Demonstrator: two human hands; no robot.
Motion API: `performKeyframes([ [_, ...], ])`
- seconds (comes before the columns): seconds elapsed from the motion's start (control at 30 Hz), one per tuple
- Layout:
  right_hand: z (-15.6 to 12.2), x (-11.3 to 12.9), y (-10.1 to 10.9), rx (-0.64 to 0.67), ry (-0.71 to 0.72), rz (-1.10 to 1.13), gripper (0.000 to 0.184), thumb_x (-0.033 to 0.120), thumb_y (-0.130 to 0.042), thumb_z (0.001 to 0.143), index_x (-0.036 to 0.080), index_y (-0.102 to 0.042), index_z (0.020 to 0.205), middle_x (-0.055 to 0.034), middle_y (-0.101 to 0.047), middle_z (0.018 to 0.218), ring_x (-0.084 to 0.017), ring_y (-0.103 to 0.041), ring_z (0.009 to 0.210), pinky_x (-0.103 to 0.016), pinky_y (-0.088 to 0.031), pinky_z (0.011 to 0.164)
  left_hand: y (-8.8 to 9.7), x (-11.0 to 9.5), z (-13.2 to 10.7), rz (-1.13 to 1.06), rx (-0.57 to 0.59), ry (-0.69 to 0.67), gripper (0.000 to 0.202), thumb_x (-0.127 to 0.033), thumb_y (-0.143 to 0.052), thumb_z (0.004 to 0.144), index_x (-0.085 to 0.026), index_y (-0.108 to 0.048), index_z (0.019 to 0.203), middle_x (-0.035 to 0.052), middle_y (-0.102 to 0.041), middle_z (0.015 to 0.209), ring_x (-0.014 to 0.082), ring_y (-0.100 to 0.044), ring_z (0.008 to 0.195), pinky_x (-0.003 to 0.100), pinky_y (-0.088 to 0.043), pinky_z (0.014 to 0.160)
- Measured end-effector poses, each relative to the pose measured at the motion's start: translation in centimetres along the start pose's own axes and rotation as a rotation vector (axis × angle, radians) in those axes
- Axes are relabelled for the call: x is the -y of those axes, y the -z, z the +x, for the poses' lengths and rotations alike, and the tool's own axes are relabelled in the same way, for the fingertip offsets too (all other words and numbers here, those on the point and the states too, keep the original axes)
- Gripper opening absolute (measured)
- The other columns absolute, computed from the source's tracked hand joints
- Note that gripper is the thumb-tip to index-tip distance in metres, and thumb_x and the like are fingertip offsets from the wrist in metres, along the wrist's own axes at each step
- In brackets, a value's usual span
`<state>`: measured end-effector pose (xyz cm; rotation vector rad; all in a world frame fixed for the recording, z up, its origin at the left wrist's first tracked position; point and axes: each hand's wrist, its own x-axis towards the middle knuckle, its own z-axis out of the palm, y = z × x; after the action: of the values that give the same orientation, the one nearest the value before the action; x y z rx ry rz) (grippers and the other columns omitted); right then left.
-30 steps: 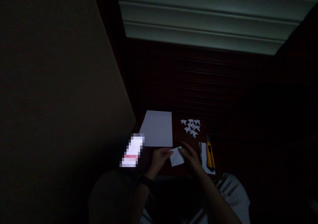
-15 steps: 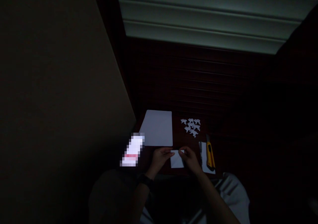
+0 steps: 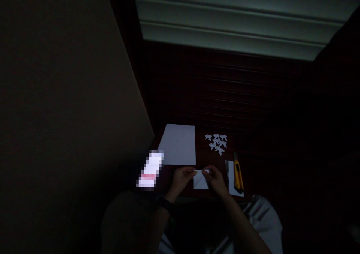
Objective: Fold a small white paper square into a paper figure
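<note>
A small white square of paper (image 3: 201, 181) with a diagonal crease lies at the near edge of the dark table. My left hand (image 3: 182, 177) pinches its upper left corner between thumb and fingers. At the upper right corner, my right hand (image 3: 215, 179) grips the same paper, its thumb on top. The fingertips behind the top edge are partly hidden. Beyond my right hand is a loose cluster of small folded white paper figures (image 3: 218, 143).
A larger white sheet or stack of paper (image 3: 180, 145) lies at the back left. Beside it glows a blurred-out phone screen (image 3: 150, 170). On the right a yellow box cutter (image 3: 237, 175) rests on a white paper strip (image 3: 231, 179). A wall (image 3: 84, 96) borders the left.
Hardly anything differs. Both hands keep their hold on the small paper, and the whole view has shifted very slightly.
</note>
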<state>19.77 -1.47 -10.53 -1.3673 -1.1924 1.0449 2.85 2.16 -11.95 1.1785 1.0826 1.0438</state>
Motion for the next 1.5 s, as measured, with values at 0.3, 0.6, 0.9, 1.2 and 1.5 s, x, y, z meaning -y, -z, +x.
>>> performKeyframes([
  [0.3, -0.13, 0.38, 0.00, 0.019, 0.001, 0.004, 0.027, 0.041, -0.058, 0.072, 0.017, -0.061, 0.085, 0.0015, -0.049, 0.060, -0.012, -0.041, 0.054, -0.022, -0.031, 0.048, 0.21, 0.11, -0.01, 0.040, 0.008, -0.030, 0.031, -0.032, -0.070, 0.060, -0.015, -0.067, 0.086, 0.0090, -0.069, 0.081, 0.0222, -0.063, 0.076, 0.031, -0.050, 0.068],
  [0.6, -0.01, 0.20, 0.03, 0.032, -0.030, 0.059, 0.031, 0.043, -0.059, 0.070, 0.016, -0.061, 0.084, -0.0025, -0.058, 0.069, -0.015, -0.050, 0.061, -0.024, -0.038, 0.053, 0.14, -0.26, -0.13, 0.050, 0.015, -0.042, 0.028, -0.032, -0.070, 0.059, -0.013, -0.068, 0.081, 0.0093, -0.069, 0.081, 0.0216, -0.064, 0.075, 0.030, -0.050, 0.069],
  [0.9, 0.03, -0.19, -0.12, -0.006, -0.056, 0.098, 0.030, 0.043, -0.062, 0.068, 0.016, -0.062, 0.081, -0.0009, -0.059, 0.066, -0.013, -0.050, 0.056, -0.022, -0.036, 0.050, 0.17, 0.11, -0.03, 0.045, 0.033, -0.048, 0.030, -0.030, -0.070, 0.060, -0.013, -0.067, 0.084, 0.0091, -0.069, 0.080, 0.0207, -0.064, 0.075, 0.028, -0.051, 0.068],
  [1.2, -0.03, 0.02, 0.02, 0.023, -0.051, 0.127, 0.025, 0.039, -0.061, 0.070, 0.017, -0.061, 0.082, -0.0021, -0.061, 0.071, -0.014, -0.051, 0.060, -0.022, -0.036, 0.051, 0.13, -0.38, -0.26, 0.056, 0.035, -0.041, 0.028, -0.030, -0.069, 0.061, -0.012, -0.069, 0.082, 0.0094, -0.070, 0.082, 0.0207, -0.064, 0.076, 0.028, -0.051, 0.070],
  [1.5, -0.17, 0.33, -0.04, 0.004, -0.096, 0.137, 0.030, 0.042, -0.063, 0.067, 0.016, -0.062, 0.082, -0.0036, -0.062, 0.071, -0.015, -0.053, 0.060, -0.023, -0.038, 0.052, -0.13, -0.35, -0.43, 0.072, 0.033, -0.023, 0.028, -0.036, -0.066, 0.064, -0.013, -0.070, 0.081, 0.0078, -0.070, 0.076, 0.0194, -0.064, 0.066, 0.026, -0.051, 0.058],
])
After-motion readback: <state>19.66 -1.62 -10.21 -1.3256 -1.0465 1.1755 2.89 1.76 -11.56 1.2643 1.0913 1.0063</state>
